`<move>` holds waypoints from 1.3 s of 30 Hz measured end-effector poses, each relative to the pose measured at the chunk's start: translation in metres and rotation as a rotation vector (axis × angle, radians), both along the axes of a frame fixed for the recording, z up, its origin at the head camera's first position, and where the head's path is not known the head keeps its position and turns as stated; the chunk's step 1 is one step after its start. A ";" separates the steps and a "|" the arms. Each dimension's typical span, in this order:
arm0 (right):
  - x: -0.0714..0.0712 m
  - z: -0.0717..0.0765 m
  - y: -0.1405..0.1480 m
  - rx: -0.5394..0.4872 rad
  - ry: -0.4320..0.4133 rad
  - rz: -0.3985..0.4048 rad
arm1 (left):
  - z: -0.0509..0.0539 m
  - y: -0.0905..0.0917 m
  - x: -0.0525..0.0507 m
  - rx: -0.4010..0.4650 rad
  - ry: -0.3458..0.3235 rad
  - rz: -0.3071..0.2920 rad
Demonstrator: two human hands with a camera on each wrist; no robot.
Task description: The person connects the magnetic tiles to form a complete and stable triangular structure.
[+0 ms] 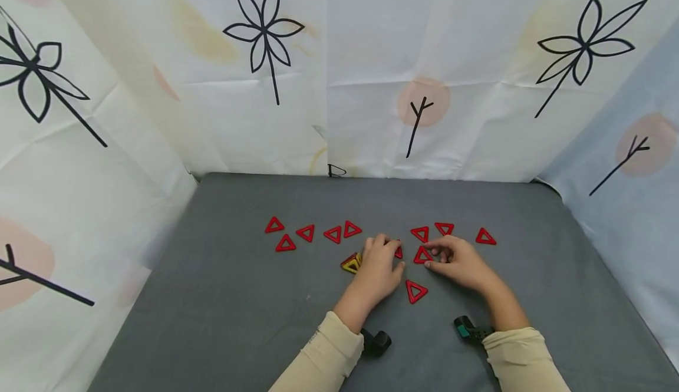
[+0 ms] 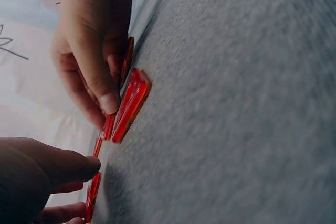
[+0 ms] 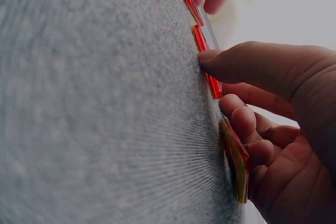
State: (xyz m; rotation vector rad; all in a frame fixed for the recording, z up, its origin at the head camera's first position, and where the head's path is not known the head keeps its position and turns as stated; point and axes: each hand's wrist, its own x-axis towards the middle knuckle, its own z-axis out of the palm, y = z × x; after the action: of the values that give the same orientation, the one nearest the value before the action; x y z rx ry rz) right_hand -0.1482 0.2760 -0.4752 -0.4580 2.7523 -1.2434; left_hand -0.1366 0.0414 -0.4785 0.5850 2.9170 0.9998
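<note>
In the head view my left hand (image 1: 378,262) is bent over a red triangle piece (image 1: 398,252), with thumb and forefinger at its edges. My right hand (image 1: 460,260) pinches another red triangle piece (image 1: 422,255) just to the right. The right wrist view shows the right thumb on the near edge of that red triangle piece (image 3: 213,84), the other fingers curled. A yellow-edged triangle piece (image 1: 350,263) lies beside the left hand, partly hidden by it. One red triangle piece (image 1: 416,292) lies nearer me, between the forearms.
Several red triangle pieces (image 1: 306,233) lie scattered at the left. Beyond the right hand are two more, a red triangle (image 1: 420,234) and another red triangle (image 1: 444,228); a further red triangle (image 1: 485,236) lies right. Patterned cloth (image 1: 366,127) walls the grey table (image 1: 239,321).
</note>
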 end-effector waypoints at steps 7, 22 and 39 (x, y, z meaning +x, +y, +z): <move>-0.002 0.006 -0.001 0.009 0.020 0.002 | 0.002 -0.006 -0.003 0.016 -0.005 0.025; 0.000 0.005 -0.006 0.087 0.065 0.061 | 0.007 -0.009 -0.003 0.000 -0.068 -0.054; 0.004 0.000 -0.016 0.081 0.072 0.059 | 0.004 -0.013 -0.001 0.010 -0.077 -0.103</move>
State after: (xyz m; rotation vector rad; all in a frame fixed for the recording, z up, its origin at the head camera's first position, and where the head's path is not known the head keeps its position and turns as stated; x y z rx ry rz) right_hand -0.1446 0.2597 -0.4751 -0.5828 2.8134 -1.1184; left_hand -0.1374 0.0280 -0.4744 0.6735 2.7862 1.0015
